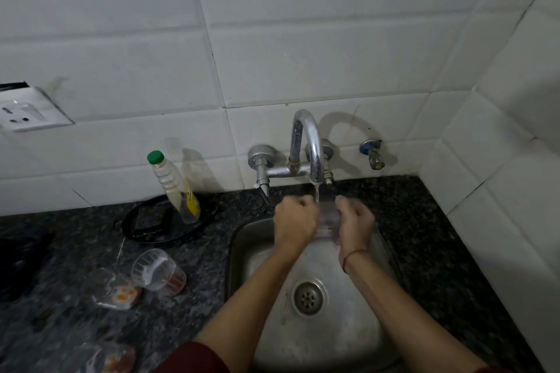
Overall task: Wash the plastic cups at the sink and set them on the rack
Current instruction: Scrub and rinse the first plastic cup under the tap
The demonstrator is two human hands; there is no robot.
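Fig. 1. With 12 o'clock toward the tiled wall, the steel sink (333, 336) lies before us. The clear plastic cup (328, 218) is held over the basin's 12 o'clock edge, directly under the running water (317, 192). The left hand (295, 221) and right hand (356, 225) close on it from 9 and 3 o'clock with fingers curled against it, though blur hides their exact placement. We judge the cup light, thin-walled and springy, slick when wet, and likelier to buckle than to break. A moderate grip round the wall near the stiffer rim should suit it. On the dark counter (439, 251), nearest us at the sink's 8 o'clock, lies a soiled cup (113, 360). Farther, at 9 o'clock, a second soiled cup (121, 294) lies on its side, and a tilted cup (153, 266) sits nested in a red-stained cup (178, 281). Beyond, at 10 o'clock, a green-capped bottle (175, 191) stands by a black round object (145, 224). The tap (312, 145) arches above the hands at 12 o'clock and, we judge, limits headroom for lifting. A wall socket (24, 113) lies farthest, at 10 o'clock. No rack is in view.
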